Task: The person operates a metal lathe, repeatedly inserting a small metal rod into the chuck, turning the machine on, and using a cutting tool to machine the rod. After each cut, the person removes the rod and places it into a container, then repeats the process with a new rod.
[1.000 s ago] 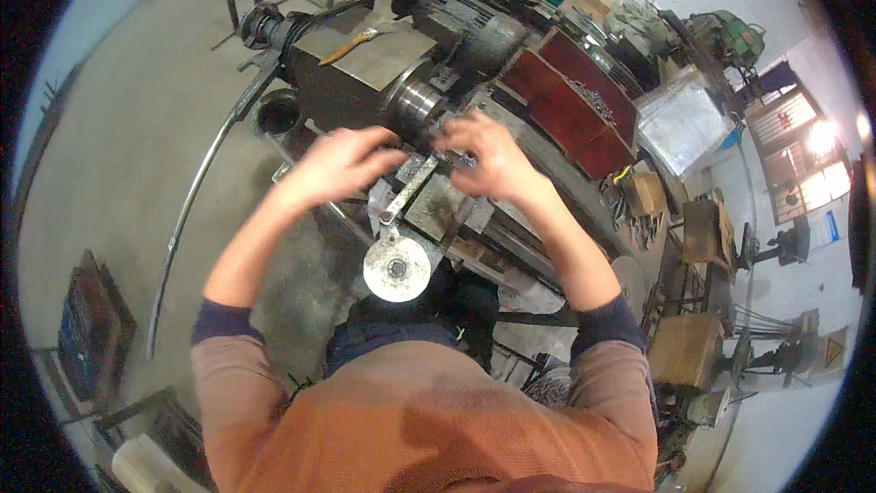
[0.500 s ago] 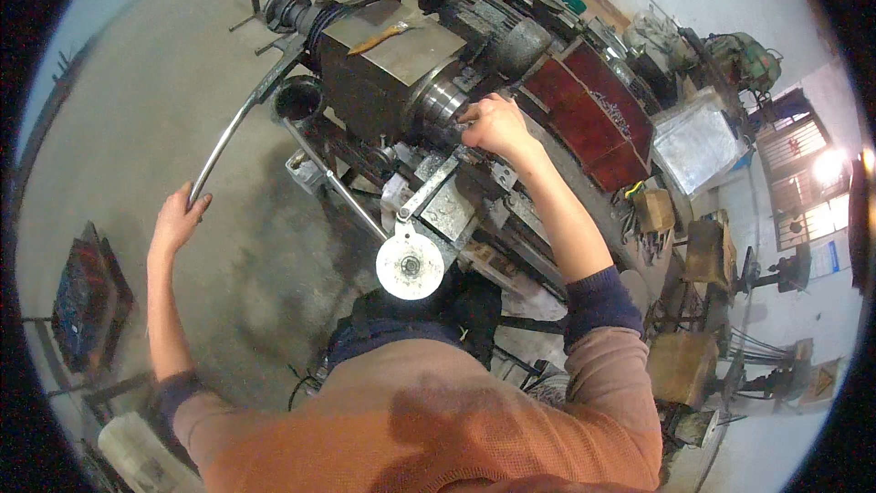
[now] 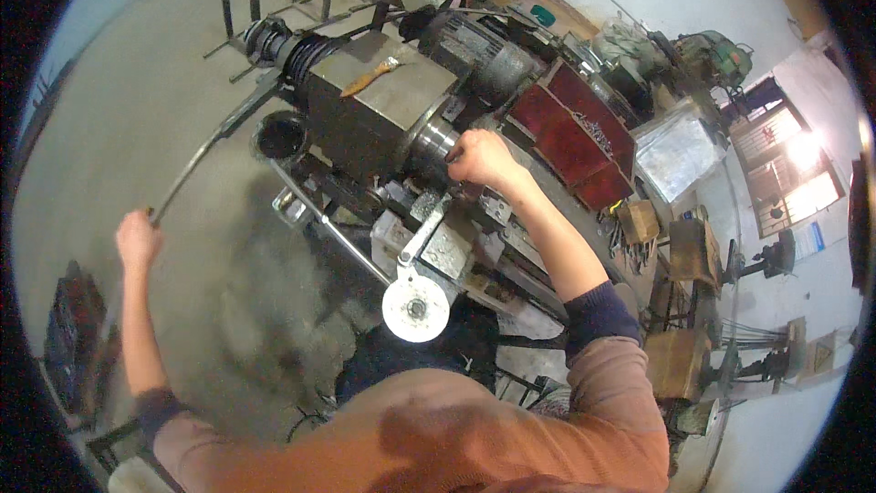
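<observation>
Out at the left, my left hand (image 3: 139, 239) is closed round the end of a long metal lever (image 3: 193, 161). The lever runs up to the far-left end of a lathe's box-shaped headstock (image 3: 351, 119). My right hand (image 3: 484, 164) is curled up against the shiny round spindle end (image 3: 434, 141). A small dark piece shows at its fingers, too little of it to name. A wooden-handled brush (image 3: 369, 79) lies on top of the headstock. Closer to me is a round pale handwheel (image 3: 416, 309), below the lathe's slide (image 3: 443, 250).
Behind the spindle stand a motor (image 3: 484, 59) and a dark red metal tray (image 3: 575, 132). A silvery sheet (image 3: 680, 148) lies farther right. Boxes (image 3: 689, 251) and small bench machines line the right wall. A dark open-topped cylinder (image 3: 281, 137) sits beside the headstock, and a metal bar slants below it.
My left hand has moved left and toward me, swinging the lever's end with it. The view has shifted, so the lathe sits lower; my right hand stays at the spindle.
</observation>
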